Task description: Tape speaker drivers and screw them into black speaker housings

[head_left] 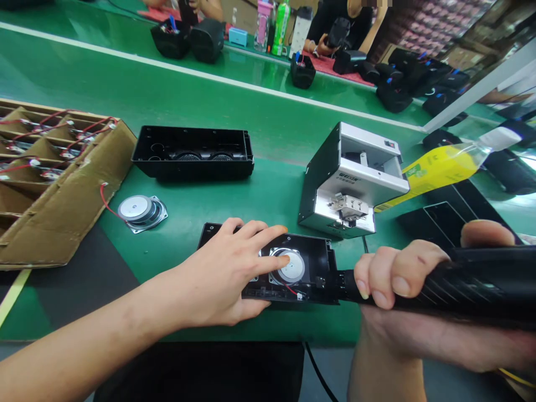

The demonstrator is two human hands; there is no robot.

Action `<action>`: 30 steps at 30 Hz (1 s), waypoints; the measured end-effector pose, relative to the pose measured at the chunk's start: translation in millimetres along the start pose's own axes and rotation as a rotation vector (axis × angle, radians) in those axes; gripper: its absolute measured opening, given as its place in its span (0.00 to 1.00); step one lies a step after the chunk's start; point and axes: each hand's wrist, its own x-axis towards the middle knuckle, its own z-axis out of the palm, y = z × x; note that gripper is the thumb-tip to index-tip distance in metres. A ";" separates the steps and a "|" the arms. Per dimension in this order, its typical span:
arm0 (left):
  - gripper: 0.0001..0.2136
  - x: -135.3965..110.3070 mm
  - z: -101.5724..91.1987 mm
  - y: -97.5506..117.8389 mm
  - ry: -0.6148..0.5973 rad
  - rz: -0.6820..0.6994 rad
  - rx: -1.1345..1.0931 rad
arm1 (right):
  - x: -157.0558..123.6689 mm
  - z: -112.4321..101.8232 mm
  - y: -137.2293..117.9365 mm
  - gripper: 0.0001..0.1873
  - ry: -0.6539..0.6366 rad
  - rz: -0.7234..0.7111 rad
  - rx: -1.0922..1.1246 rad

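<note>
Right up close, got a fat black power driver (477,290) in the right hand (404,279), clamped hard round the barrel, with the nose pointing at the right end of an open black housing (316,254). Hard to tell from here if touching or just beside it. Holding that housing down on the green desk (268,192) with the left hand (238,259), clamped across it too, thumb along the near edge and index fingertip resting on the round speaker (292,267) sitting inside. Looks like the fastening stage, honestly: speaker seated, getting braced for the driver. Calls for keeping that left hand firm, bringing the driver upright over a fixing point on the speaker frame, and minding the red wire (290,288) with its white plug (299,296) on the near side. Wouldn't want that under the bit. Just past the housing, see a loose speaker (136,209) to the left and a silver-and-black machine (355,184) to the right, probably a screw feeder. Beyond the loose speaker, note a second open housing (192,167), near a divided cardboard box (71,223) full of wired parts. Way across, past the white line, spot more black shells (207,40) and a co-worker's hand (324,46) on another.
</note>
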 end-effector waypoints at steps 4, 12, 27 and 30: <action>0.25 0.1 -0.3 0.2 0.002 -0.002 -0.005 | -2.5 3.5 2.2 0.32 0.010 -0.013 -0.019; 0.25 0.5 -3.1 3.3 -0.007 0.016 0.023 | -19.4 10.1 0.8 0.17 -0.019 -0.044 -0.104; 0.24 0.6 -3.8 6.0 -0.003 -0.003 -0.014 | -27.9 12.9 6.3 0.16 -0.048 0.013 -0.079; 0.24 0.8 -2.1 5.9 0.014 -0.033 -0.062 | -19.6 6.0 -5.2 0.31 0.040 -0.077 -0.107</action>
